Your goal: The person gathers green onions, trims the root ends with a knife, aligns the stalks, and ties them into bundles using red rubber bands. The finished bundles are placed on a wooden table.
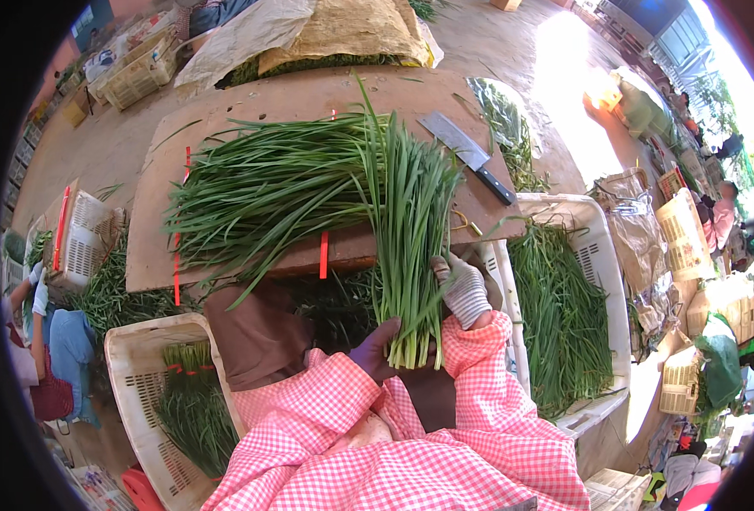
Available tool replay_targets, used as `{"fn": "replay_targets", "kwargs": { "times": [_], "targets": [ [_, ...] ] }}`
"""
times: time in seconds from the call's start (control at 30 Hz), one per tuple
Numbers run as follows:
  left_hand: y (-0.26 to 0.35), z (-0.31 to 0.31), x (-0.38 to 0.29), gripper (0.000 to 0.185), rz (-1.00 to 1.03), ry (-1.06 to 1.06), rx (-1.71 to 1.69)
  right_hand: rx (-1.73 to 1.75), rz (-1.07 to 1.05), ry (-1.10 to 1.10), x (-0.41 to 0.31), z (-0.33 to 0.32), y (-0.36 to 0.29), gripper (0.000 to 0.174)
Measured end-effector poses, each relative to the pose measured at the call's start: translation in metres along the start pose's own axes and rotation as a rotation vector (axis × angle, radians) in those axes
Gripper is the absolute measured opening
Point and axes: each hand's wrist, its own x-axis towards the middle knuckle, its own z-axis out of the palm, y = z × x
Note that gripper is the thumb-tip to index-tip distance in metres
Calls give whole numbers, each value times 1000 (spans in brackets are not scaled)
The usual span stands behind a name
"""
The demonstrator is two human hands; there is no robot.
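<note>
A bunch of long green leafy stalks, like garlic chives [409, 255], lies lengthwise toward me over the near edge of the board. My left hand [379, 348], in a dark purple glove, grips its pale cut ends. My right hand [463, 284], in a striped grey knit glove, holds the bunch's right side, partly hidden by a leaf. A larger pile of the same stalks [274, 185] lies crosswise on the wooden board [159, 249], touching the bunch. Red ties [324, 255] stick out from under the pile. Right of it lies a cleaver with a black handle [472, 156].
A white crate [619, 358] of loose stalks stands at my right, another [121, 383] with a tied bunch at my left. Cloth-covered greens [351, 32] lie beyond the board. At far left a person in white gloves [39, 297] handles greens. Other people sit at far right.
</note>
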Motion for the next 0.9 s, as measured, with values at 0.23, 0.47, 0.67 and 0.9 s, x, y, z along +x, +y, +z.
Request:
{"fn": "replay_targets", "kwargs": {
  "times": [0.23, 0.47, 0.67, 0.9],
  "targets": [
    [-3, 16, 6, 62, -55, -31, -96, -76, -26, 67, -26, 4, 10, 24],
    [-7, 11, 11, 63, -55, -85, -135, -252, -32, 20, -30, 0, -5, 22],
    [-5, 24, 7, 66, -102, -34, -159, 70, -32, 71, -55, -14, 17, 19],
    [0, 28, 6, 71, -98, -176, -82, 521, 283, -15, -69, -40, -43, 28]
  ]
}}
